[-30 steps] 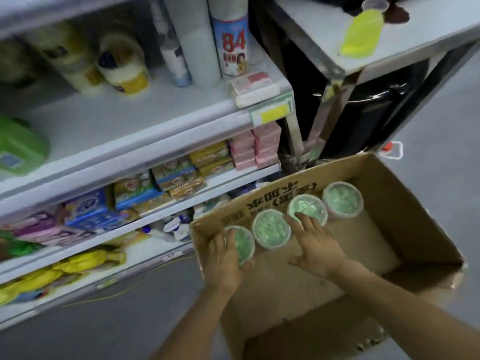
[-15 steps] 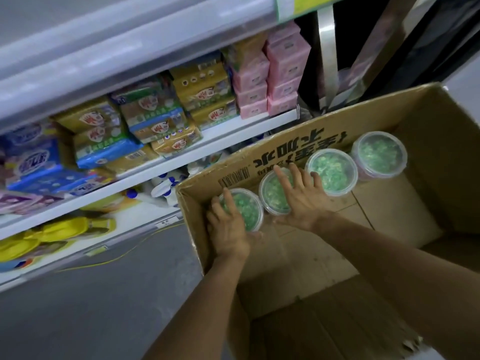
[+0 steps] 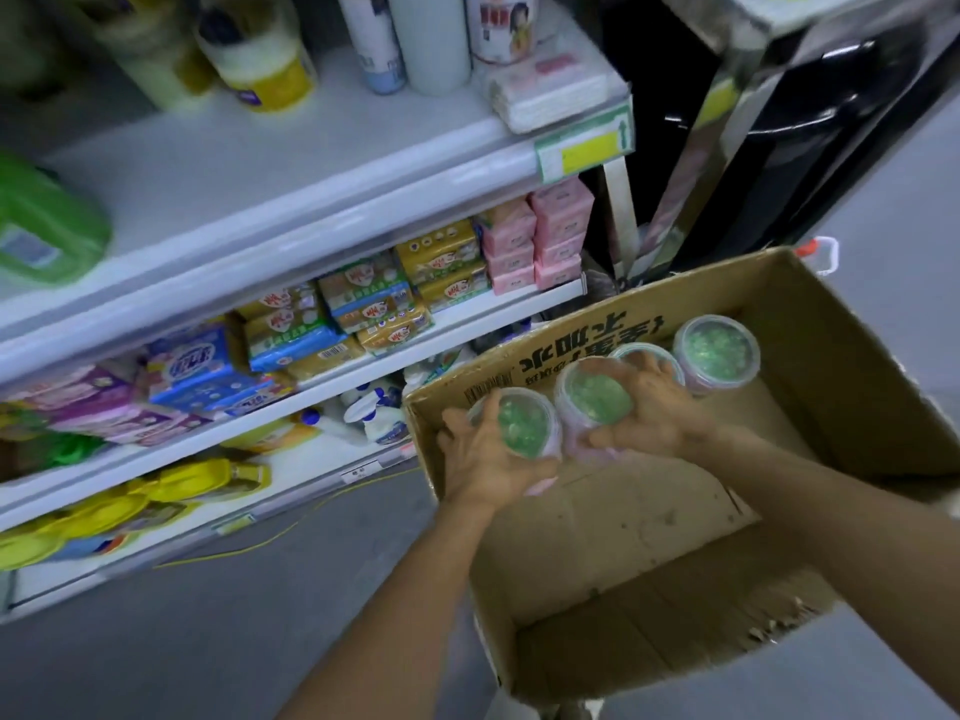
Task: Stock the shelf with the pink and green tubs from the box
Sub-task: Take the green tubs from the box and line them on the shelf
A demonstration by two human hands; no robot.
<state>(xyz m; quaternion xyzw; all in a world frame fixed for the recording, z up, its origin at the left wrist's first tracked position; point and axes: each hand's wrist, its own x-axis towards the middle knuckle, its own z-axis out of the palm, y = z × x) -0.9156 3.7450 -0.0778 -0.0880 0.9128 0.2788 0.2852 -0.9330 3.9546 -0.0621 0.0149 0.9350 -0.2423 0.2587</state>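
Several pink tubs with green contents stand in a row along the far wall of an open cardboard box (image 3: 841,356). My left hand (image 3: 488,459) grips the leftmost tub (image 3: 524,420), tilted and raised off the box floor. My right hand (image 3: 660,413) is closed around the second tub (image 3: 592,392), also lifted. A third tub (image 3: 649,356) sits partly hidden behind my right hand. The fourth tub (image 3: 719,350) stands upright at the right end of the row.
White shelves (image 3: 311,163) rise to the left of the box. The upper shelf holds bottles, cans and a green jug (image 3: 47,226). Lower shelves hold soap packs (image 3: 374,298), pink boxes (image 3: 540,236) and yellow bottles. A black stand is at the upper right.
Both hands went from resting on the tub lids to gripping a tub each and lifting them off the box floor. The view has tilted back up toward the upper shelf.
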